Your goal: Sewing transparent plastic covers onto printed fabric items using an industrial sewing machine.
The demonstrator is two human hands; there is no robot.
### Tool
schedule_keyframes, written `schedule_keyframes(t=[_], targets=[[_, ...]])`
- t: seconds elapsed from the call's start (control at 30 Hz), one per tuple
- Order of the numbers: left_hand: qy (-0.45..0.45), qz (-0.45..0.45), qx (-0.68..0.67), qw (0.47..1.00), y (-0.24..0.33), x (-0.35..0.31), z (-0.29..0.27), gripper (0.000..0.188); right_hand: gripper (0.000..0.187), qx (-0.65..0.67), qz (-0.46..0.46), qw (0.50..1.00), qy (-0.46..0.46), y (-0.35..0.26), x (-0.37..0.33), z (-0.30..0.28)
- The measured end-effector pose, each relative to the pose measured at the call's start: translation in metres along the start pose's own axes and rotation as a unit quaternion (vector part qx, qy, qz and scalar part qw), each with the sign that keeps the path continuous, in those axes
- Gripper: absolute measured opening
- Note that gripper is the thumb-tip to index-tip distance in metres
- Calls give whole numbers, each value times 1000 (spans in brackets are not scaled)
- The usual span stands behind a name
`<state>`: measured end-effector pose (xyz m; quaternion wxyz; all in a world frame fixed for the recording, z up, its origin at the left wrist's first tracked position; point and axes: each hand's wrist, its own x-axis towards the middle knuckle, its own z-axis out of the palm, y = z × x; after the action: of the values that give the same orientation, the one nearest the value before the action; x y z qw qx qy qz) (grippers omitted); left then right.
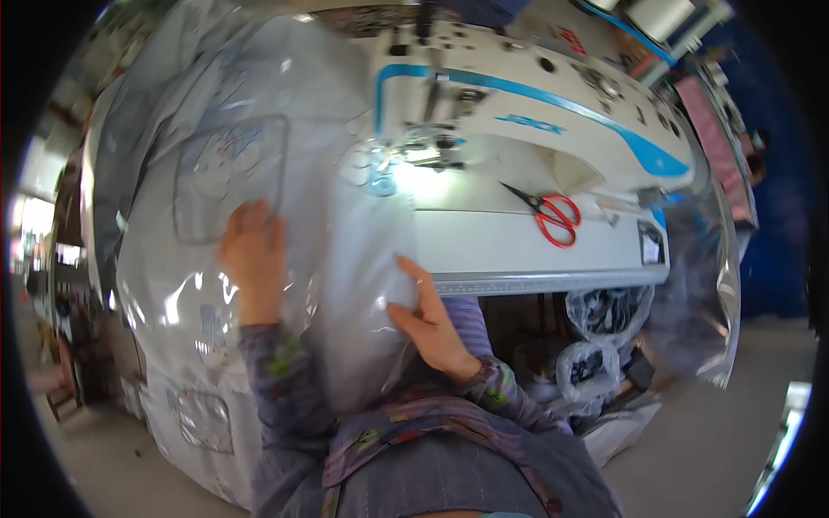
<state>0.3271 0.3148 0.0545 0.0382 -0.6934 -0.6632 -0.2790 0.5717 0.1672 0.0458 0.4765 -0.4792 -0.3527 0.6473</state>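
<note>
A large grey sheet under clear, shiny plastic (345, 345) spreads over the left side, with printed pictures and a dark rounded frame outline. On it, just below that outline, my left hand (252, 263) lies with fingers extended, slightly blurred. My right hand (436, 332) touches the sheet's right edge, index finger and thumb apart on the plastic; its other fingers are hidden. Beyond my hands, the sheet reaches the lit needle area (423, 168) of a white and blue sewing machine (527, 104). I cannot make out the needle itself.
Red-handled scissors (557, 220) lie on the white machine bed (535, 250), right of the needle area. A ruler strip (553, 281) edges the bed. Plastic-lined bins (609, 311) stand below right. Thread cones (661, 17) are at the top right; clear plastic hangs at the right.
</note>
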Motion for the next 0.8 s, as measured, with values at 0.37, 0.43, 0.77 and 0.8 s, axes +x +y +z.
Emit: schedule_keyframes(t=[0.37, 0.43, 0.77, 0.8], targets=[[-95, 89, 8, 991, -130, 78, 44, 49, 55, -160, -159, 973, 49, 67, -33, -22], [-66, 75, -108, 989, -112, 59, 27, 41, 27, -301, -173, 926, 145, 70, -60, -91], [-235, 327, -213, 890, 146, -97, -40, 43, 30, -488, 148, 558, 654, 118, -142, -458], [-209, 339, -154, 904, 156, -106, -32, 46, 31, -460, 202, 599, 624, 115, -142, -459]])
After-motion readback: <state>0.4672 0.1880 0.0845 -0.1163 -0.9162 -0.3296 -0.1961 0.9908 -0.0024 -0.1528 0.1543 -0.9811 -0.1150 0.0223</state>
